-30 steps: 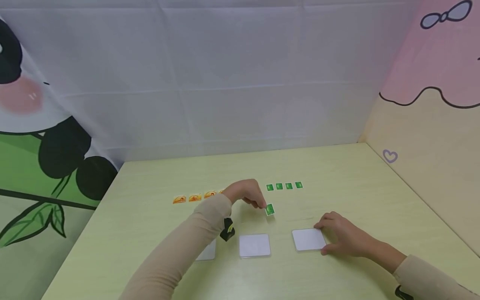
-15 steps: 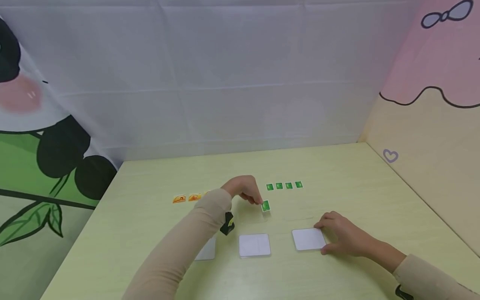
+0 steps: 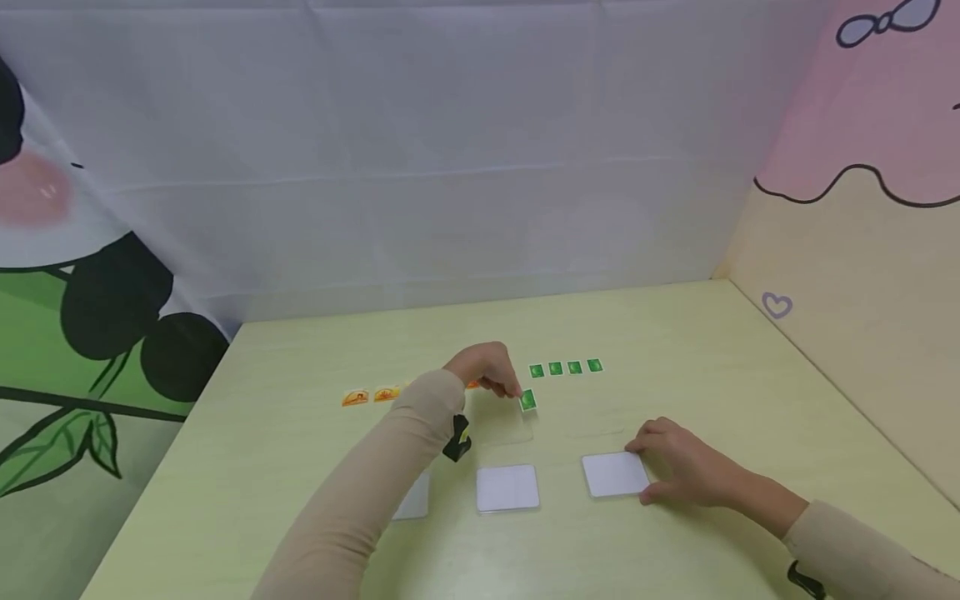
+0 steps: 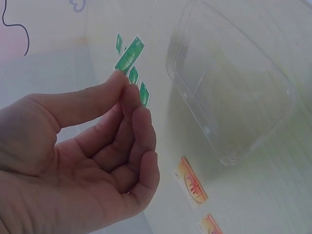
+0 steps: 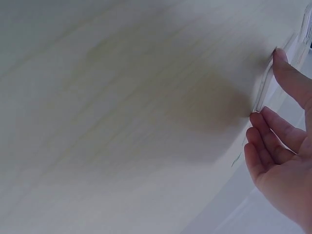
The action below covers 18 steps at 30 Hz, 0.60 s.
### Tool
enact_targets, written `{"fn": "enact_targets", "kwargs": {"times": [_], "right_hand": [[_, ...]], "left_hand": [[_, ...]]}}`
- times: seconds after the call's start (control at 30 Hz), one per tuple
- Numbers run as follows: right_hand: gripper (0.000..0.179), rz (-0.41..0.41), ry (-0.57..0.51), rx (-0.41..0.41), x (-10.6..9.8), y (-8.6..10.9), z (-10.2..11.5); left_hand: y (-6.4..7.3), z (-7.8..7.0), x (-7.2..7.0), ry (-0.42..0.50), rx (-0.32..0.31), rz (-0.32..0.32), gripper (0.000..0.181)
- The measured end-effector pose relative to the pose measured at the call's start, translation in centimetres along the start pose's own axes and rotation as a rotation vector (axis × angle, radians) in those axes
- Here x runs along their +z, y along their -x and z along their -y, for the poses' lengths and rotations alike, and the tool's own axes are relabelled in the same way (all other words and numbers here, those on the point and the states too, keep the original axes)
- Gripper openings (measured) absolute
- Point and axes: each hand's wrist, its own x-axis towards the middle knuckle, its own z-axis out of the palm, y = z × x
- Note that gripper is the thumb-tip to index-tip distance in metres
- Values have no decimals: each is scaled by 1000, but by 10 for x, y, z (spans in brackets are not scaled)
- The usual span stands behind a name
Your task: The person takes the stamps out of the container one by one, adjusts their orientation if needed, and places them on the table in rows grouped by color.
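Observation:
My left hand [image 3: 483, 367] pinches a small green card [image 3: 528, 400] by one edge, between thumb and index finger. It hangs tilted above the table; in the left wrist view the other fingers curl loosely toward the palm. Below this hand a shallow clear plastic lid or tray [image 4: 234, 87] lies on the table. My right hand [image 3: 678, 467] holds a white card in a clear case [image 3: 615, 475] by its right side, thumb at the near corner and fingers at the far one. Only the case's edge shows in the right wrist view.
A row of green cards [image 3: 555, 368] lies farther back. Orange cards [image 3: 356, 398] form another row at left, partly behind my left arm. Another white card [image 3: 507, 488] lies front centre; a further one [image 3: 412, 500] is half hidden by the sleeve. Walls close the back and right.
With the green card pinched, my left hand has moved slightly back and left toward the rear row. My right hand stays on the white card's case. The head view has shifted slightly.

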Motion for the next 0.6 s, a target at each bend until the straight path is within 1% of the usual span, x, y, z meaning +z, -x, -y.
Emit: {"fn": "enact_targets", "kwargs": {"times": [0.1,0.2,0.37,0.6], "right_hand": [[52,4,-3,1,0,-1,0],[53,11,-5,7,-1,-1,0],[54,12,-8,4,-2,-1,1],[54,4,2,-6,-2,0,1]], "left_hand": [[-1,-1,0,-28,-15,-19,13],[-3,-1,-1,-36,-19,-33,13],[-7,-1,0,-28,-15,-43,11],[-9,-2,0,-51,-3,-51,12]]}}
